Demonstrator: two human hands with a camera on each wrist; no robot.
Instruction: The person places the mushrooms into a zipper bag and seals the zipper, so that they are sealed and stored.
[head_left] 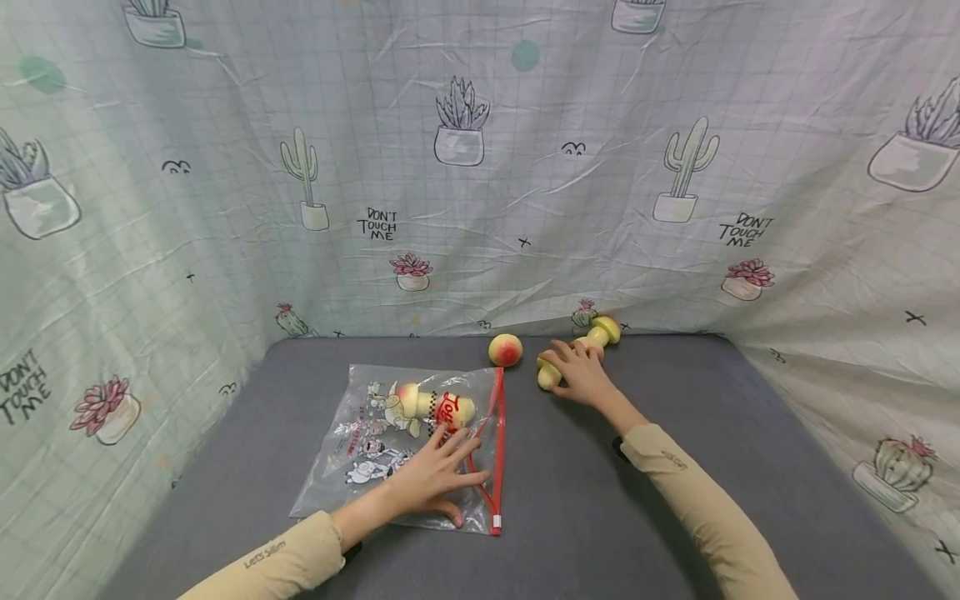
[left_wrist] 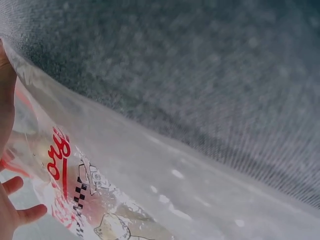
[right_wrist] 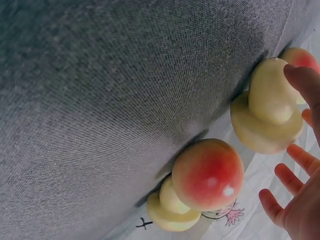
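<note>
A clear zip bag (head_left: 322, 483) with a red closure and cartoon prints lies flat, a toy mushroom (head_left: 408, 400) inside. My left hand (head_left: 427, 479) rests on the bag near its closure side, fingers spread. My right hand (head_left: 581, 375) reaches over a pale yellow toy mushroom (right_wrist: 272, 95), its thumb at the stem and the other fingers loosely spread by the cap. Beyond that hand lie a red-capped mushroom (right_wrist: 207, 175) and a yellow one (right_wrist: 177, 215). Another red-capped mushroom (head_left: 506, 350) sits between the bag and my right hand.
A dark grey cloth-covered table (head_left: 600, 517) carries everything. Behind and along the sides hangs a pale curtain (head_left: 517, 192) printed with potted cacti, meeting the table's far edge close to the mushrooms.
</note>
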